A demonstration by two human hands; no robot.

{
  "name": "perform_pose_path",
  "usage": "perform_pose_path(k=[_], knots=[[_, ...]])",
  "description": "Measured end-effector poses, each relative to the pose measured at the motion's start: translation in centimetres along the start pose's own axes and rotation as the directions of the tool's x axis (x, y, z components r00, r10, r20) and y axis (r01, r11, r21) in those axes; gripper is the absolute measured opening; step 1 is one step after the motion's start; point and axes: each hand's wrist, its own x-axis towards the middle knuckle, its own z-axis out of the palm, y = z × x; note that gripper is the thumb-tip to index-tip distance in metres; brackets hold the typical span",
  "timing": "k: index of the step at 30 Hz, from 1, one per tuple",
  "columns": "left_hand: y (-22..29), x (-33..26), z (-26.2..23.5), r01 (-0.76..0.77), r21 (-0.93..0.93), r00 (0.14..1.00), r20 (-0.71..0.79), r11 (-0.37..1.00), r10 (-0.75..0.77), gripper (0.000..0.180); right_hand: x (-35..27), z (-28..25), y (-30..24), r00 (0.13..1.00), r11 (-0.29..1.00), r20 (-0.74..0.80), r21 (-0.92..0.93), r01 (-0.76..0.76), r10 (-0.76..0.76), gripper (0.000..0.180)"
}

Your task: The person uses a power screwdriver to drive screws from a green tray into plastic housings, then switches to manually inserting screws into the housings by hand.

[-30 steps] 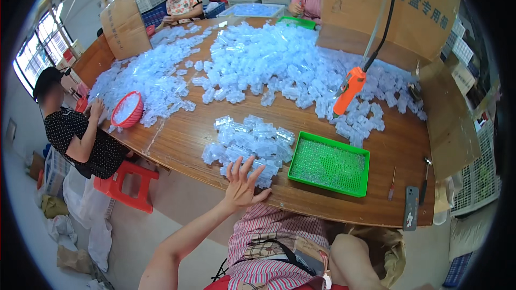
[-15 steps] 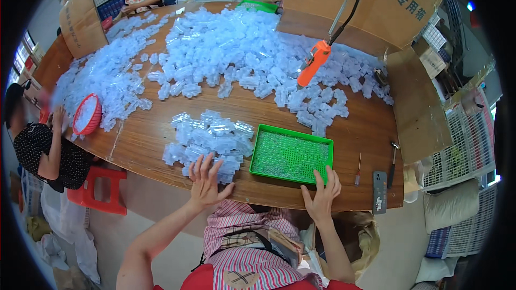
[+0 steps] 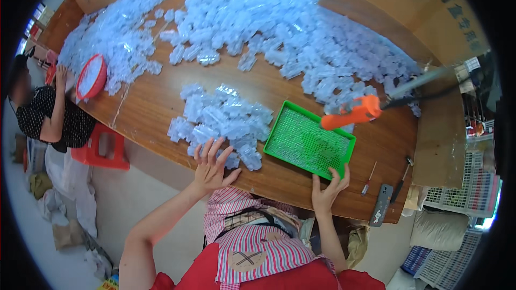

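- pieces of clear plastic [image 3: 220, 118] lie in a small pile on the near side of the bench [image 3: 285, 86], apart from the larger heap [image 3: 252, 11], perhaps to keep them within easy reach.
- the left of the two hands [image 3: 211, 173] is spread at the pile's near edge, fingertips against it, nothing visibly gripped.
- the right hand [image 3: 329, 190], thumb and fingers parted, meets the near right corner of the green tray [image 3: 320, 149]; whether it grips the rim, i cannot tell.
- the tray's raised walls probably stop its tiny bits [image 3: 295, 133] scattering.
- an orange tool [image 3: 352, 114] seems suspended above, likely saving bench space.
- a phone [image 3: 381, 205] lies farther right.
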Motion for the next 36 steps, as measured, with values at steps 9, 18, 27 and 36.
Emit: perform_pose_path(k=[9,18,27,36], knots=[[0.2,-0.1,0.3,0.004,0.036,0.994,0.106,0.999,-0.008,0.084,-0.2,0.6,0.6,0.999,0.994,-0.036,-0.112,0.015,-0.019,0.064],[-0.2,-1.1,0.5,-0.002,0.046,0.994,0.114,0.999,-0.003,0.075,-2.5,1.3,-5.4,0.949,0.949,0.043,0.05,0.31,-0.312,0.04],[-0.5,-0.2,0.2,-0.009,-0.088,0.995,0.103,0.996,0.018,0.077,-0.7,8.3,-15.3,0.976,0.983,0.217,0.181,-0.026,-0.014,0.056],[-0.2,0.7,-2.3,0.048,-0.027,0.99,0.134,0.998,-0.044,0.059,-1.9,1.9,-12.0,0.756,0.289,0.546,0.706,-0.647,0.361,0.066]])
